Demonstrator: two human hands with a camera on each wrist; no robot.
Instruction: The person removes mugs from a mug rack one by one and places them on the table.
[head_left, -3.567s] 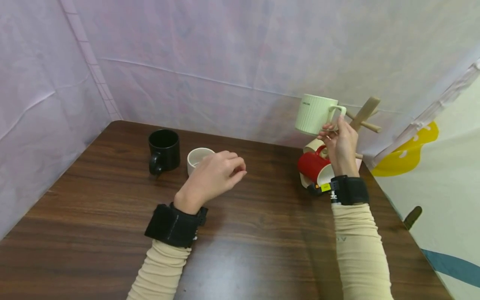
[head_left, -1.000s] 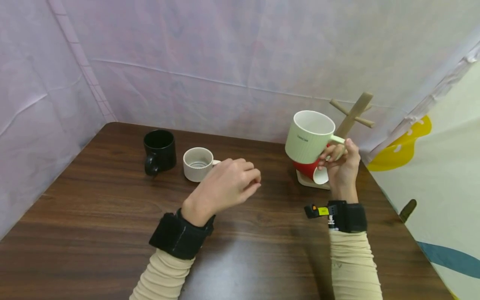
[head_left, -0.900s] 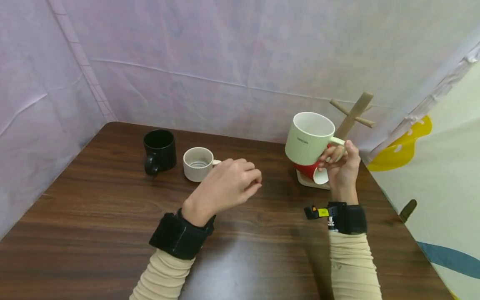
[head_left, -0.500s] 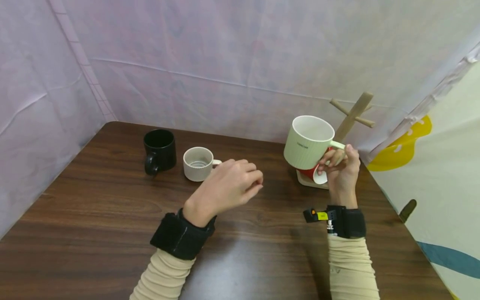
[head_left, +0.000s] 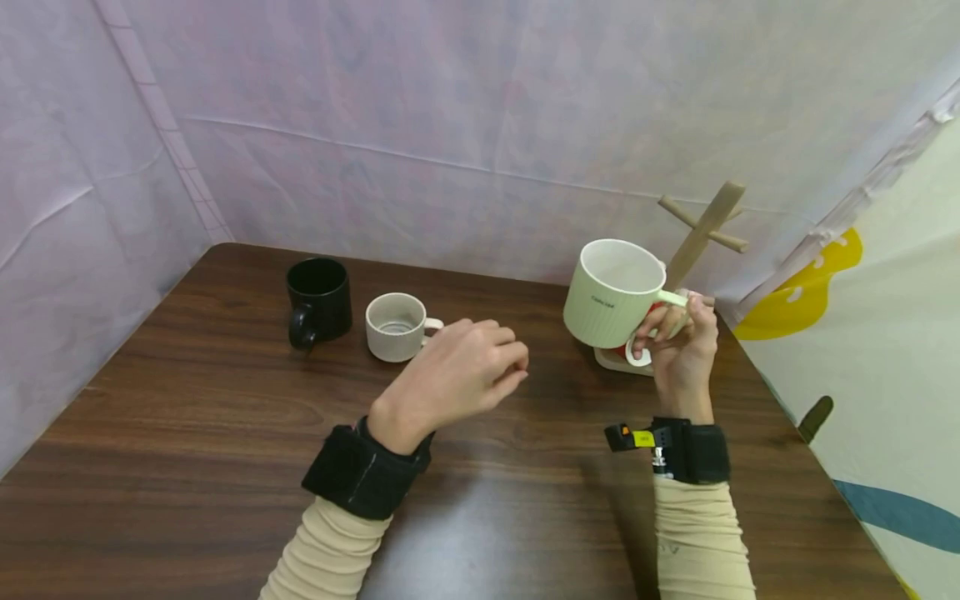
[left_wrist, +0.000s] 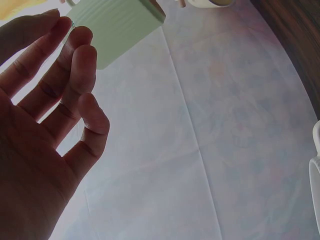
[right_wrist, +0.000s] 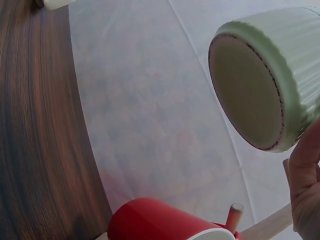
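My right hand (head_left: 678,342) grips the handle of a pale green ribbed mug (head_left: 611,293) and holds it upright in the air, just left of a wooden mug tree (head_left: 701,233). The right wrist view looks up at the green mug's base (right_wrist: 250,97). A red mug (right_wrist: 160,222) hangs low on the tree, mostly hidden behind the green mug in the head view. My left hand (head_left: 461,375) hovers over the middle of the table (head_left: 187,433) with loosely curled fingers (left_wrist: 75,80), holding nothing.
A black mug (head_left: 319,300) and a small beige cup (head_left: 395,325) stand at the back left of the dark wooden table. Pale fabric walls (head_left: 450,125) enclose the back and left. The table's right edge runs beside a patterned floor (head_left: 885,375).
Over the last second my right hand has lowered the green mug a little and brought it slightly left, away from the tree's pegs. The left hand has barely moved.
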